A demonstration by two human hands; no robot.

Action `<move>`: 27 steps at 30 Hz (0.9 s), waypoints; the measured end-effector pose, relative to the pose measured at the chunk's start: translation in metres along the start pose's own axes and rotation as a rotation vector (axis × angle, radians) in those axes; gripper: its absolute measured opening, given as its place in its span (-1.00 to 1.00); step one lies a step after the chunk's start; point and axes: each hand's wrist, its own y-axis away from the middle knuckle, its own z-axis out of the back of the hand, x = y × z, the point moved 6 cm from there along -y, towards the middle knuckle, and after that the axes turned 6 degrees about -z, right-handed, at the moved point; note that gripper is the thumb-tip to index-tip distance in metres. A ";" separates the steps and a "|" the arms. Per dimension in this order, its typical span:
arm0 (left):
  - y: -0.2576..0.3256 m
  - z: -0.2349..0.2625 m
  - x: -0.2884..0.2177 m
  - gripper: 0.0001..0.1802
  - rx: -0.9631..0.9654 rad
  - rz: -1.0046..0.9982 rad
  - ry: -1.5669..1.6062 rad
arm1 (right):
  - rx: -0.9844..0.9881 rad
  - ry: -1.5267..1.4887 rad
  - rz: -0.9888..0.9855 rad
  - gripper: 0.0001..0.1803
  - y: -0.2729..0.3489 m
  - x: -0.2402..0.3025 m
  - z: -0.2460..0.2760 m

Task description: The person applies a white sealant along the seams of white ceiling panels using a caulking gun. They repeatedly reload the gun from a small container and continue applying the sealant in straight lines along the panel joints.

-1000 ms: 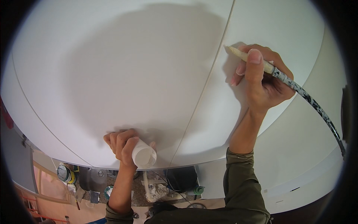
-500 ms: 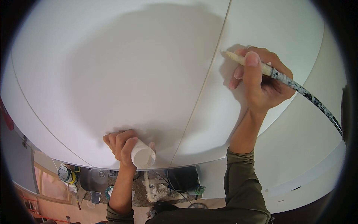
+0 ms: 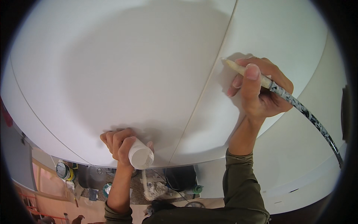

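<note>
My right hand [image 3: 266,86] is closed around a paintbrush [image 3: 289,98] with pale bristles drawn to a point and a dark handle spattered white. The bristle tip is just right of a long seam [image 3: 204,89] between white panels; whether it touches cannot be made out. Lower left, my left hand [image 3: 120,143] is wrapped round a white cup [image 3: 141,156], its round mouth tilted toward me. The left knuckles lie close to the large white panel [image 3: 123,74]. What the cup contains is not clear.
Below the panel edge is a speckled counter with a metal sink [image 3: 88,176], a paint can [image 3: 64,171], a black container [image 3: 181,177], a green bottle [image 3: 196,189] and a paint roller [image 3: 156,191]. Orange metal bars [image 3: 33,203] show at lower left.
The brush and my right hand sit slightly lower in the picture, with the tip still beside the seam. My left hand holds the cup almost unchanged. The view has shifted a little.
</note>
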 end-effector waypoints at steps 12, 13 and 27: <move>0.000 0.001 0.001 -0.57 0.011 -0.005 0.004 | 0.032 0.102 -0.030 -0.74 -0.001 0.007 0.000; 0.001 0.001 0.001 -0.57 0.007 -0.005 0.007 | 0.033 0.090 -0.015 -0.74 -0.001 0.006 -0.001; -0.002 0.002 0.001 -0.59 0.017 -0.012 -0.002 | 0.013 0.090 -0.065 -0.76 0.000 0.005 -0.001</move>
